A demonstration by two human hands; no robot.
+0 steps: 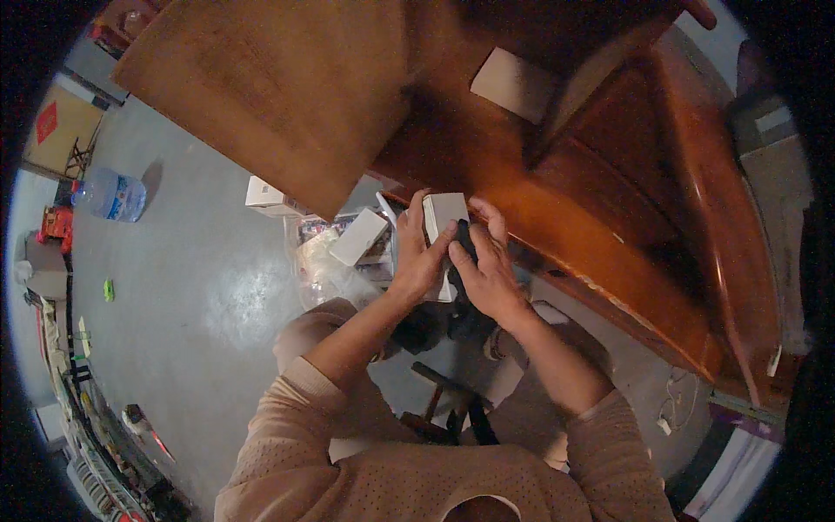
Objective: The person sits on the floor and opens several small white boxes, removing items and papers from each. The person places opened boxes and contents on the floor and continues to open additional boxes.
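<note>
Between my hands is a small white box (445, 210), held up in front of my knees. My left hand (423, 258) grips its left side, the thumb lying across the front. A black object (462, 261) crosses the box's near right side; its exact kind is unclear. My right hand (488, 271) holds this black object against the box, thumb bent over it. Fingers hide much of both things. Just left of my left hand, another white box (359, 236) rests tilted on a heap with clear plastic bags (326, 264).
A large brown board (280, 91) juts over at upper left, above a printed white carton (269, 197). Glossy wooden furniture (587, 254) fills the right, with a pale box (512, 85) on it. A big water bottle (121, 196) and a white cable (678, 404) lie on the floor.
</note>
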